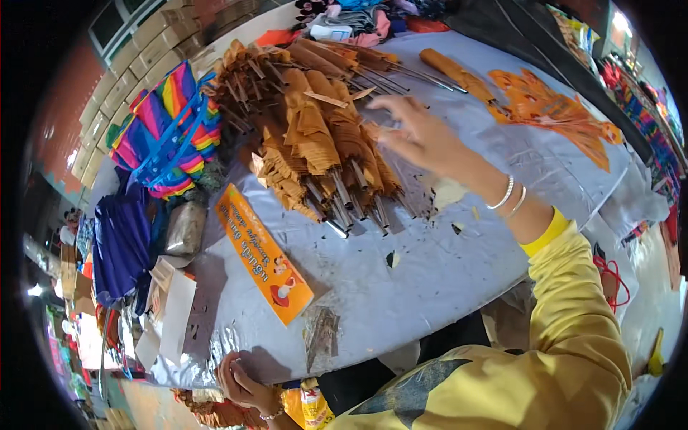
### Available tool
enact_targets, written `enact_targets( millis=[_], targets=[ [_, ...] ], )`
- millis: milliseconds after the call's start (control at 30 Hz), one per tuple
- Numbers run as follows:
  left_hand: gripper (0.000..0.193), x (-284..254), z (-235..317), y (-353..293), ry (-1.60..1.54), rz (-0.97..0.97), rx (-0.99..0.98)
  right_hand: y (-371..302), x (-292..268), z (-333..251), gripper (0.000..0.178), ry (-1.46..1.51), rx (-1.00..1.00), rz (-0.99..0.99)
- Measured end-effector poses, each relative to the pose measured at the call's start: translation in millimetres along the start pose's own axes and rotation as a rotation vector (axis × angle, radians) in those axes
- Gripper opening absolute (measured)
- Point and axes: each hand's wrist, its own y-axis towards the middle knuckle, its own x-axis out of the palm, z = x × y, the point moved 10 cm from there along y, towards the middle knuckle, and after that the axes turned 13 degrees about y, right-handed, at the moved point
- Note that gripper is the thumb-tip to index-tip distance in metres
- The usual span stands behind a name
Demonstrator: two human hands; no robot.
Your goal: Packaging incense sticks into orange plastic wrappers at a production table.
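A heap of folded orange-brown pleated umbrellas (pixel 308 132) with bare metal shafts sticking out lies on the white-covered table (pixel 401 287). My right hand (pixel 416 136) reaches in from the right and hovers at the heap's right side. Its fingers are apart, and I see nothing held in them. Down at the table's near edge, my left hand (pixel 240 383) has its fingers curled; whether anything is inside them is hidden. Between the two hands lies a long orange printed card (pixel 261 254).
More folded umbrellas (pixel 451 75) and a spread orange printed cloth (pixel 552 107) lie at the far right. Rainbow-coloured fabric (pixel 168 132), dark blue cloth (pixel 122 236) and a white open box (pixel 172 308) line the left side. Stacked cartons (pixel 136 79) stand behind.
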Motion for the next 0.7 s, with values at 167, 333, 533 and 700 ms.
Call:
enact_targets(
  millis=[167, 333, 533, 700],
  targets=[
    [0.025, 6, 19, 7, 0.032, -0.049, 0.026, 21, 35, -55, 0.045, -0.138, -0.063, -0.151],
    [0.024, 2, 13, 3, 0.035, -0.040, 0.048, 10, 68, -49, 0.049, -0.231, 0.050, -0.349],
    [0.022, -2, 11, 3, 0.002, -0.003, 0.127, 1, 35, -6, 0.055, -0.175, 0.332, -0.381],
    [0.021, -2, 27, 13, -0.008, -0.024, 0.107, -47, -39, 15, 0.064, 0.665, 0.650, 0.035]
  ],
)
